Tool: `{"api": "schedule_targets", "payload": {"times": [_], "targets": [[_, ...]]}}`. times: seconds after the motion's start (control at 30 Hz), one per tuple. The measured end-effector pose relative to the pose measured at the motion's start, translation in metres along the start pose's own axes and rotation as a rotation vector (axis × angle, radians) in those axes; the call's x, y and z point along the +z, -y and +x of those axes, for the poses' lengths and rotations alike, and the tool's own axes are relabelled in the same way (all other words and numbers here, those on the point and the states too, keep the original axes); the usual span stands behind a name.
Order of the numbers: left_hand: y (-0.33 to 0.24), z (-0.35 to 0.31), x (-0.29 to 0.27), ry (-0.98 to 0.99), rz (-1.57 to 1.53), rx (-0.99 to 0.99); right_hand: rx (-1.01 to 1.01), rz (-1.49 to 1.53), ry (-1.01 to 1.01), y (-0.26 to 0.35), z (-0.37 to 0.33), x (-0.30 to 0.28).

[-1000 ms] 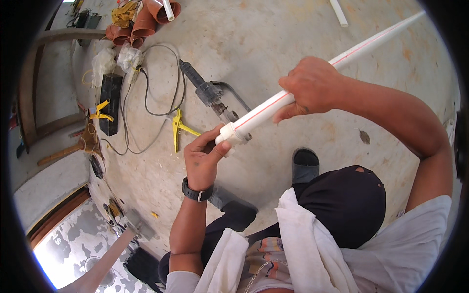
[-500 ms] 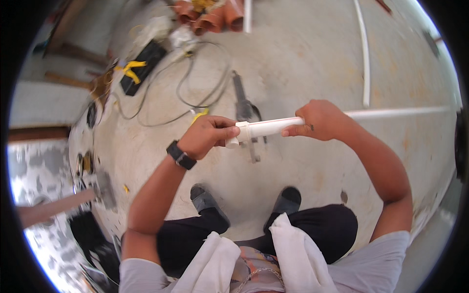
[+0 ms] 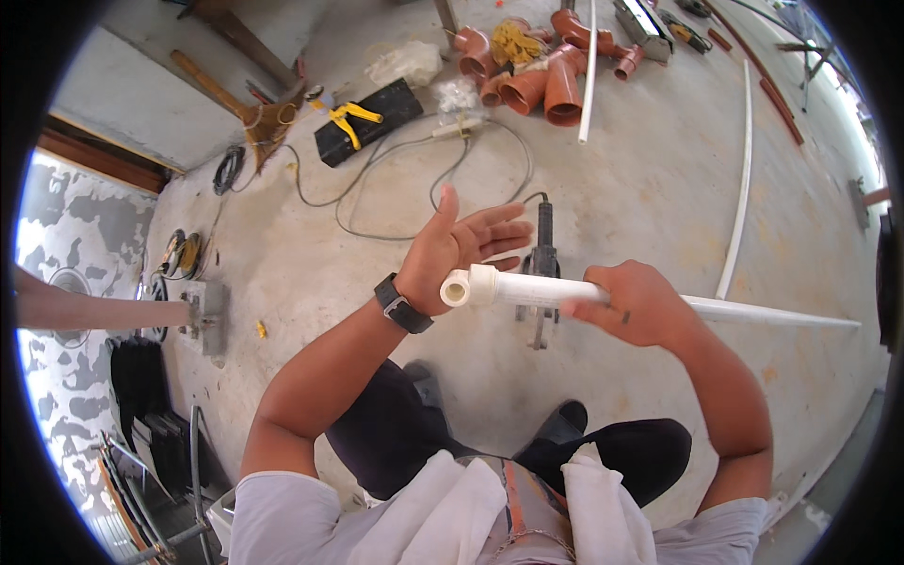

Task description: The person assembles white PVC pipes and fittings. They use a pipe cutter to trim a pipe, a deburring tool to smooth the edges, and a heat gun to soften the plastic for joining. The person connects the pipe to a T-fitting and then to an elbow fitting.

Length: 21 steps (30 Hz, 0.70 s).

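Note:
A long white plastic pipe (image 3: 551, 289) lies across in front of me, and my right hand (image 3: 640, 303) is wrapped round it. On its left end sits a white elbow fitting (image 3: 482, 283), its round opening facing me. My left hand (image 3: 461, 243), wearing a black wristwatch (image 3: 402, 303), is open, thumb up and fingers spread, just behind the fitting. Whether its palm touches the fitting, I cannot tell. Beyond the pipe a dark corded power tool (image 3: 545, 226) rests on the floor, partly hidden by it.
Several orange-brown pipe fittings (image 3: 563, 87) lie at the far middle. Left of them is a black case (image 3: 395, 108) with a yellow-handled tool (image 3: 350, 124) on it. A grey cable (image 3: 344, 226) loops over the floor. Another white pipe (image 3: 744, 179) lies at right. A post (image 3: 104, 314) stands at left.
My left hand has let go of the fitting and opened. The fitting's opening has turned toward me. My right hand still grips the pipe, now lower in the view.

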<state>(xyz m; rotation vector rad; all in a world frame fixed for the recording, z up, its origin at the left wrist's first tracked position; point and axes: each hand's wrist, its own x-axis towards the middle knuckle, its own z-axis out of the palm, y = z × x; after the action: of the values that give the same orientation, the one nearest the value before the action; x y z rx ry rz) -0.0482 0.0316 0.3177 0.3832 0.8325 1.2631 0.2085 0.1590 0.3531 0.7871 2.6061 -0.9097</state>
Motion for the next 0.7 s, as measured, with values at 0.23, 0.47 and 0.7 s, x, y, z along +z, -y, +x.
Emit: {"api": "schedule_targets", "payload": {"times": [0.23, 0.47, 0.7], "targets": [[0.028, -0.023, 0.006, 0.053, 0.11, 0.005, 0.07, -0.183, -0.239, 0.018, -0.026, 0.05], [0.047, -0.036, -0.009, 0.072, 0.197, -0.029, 0.03, -0.148, -0.246, 0.013, -0.026, 0.085], [0.048, -0.041, -0.001, 0.097, 0.141, 0.002, 0.057, -0.153, -0.198, 0.02, -0.031, 0.079]]}}
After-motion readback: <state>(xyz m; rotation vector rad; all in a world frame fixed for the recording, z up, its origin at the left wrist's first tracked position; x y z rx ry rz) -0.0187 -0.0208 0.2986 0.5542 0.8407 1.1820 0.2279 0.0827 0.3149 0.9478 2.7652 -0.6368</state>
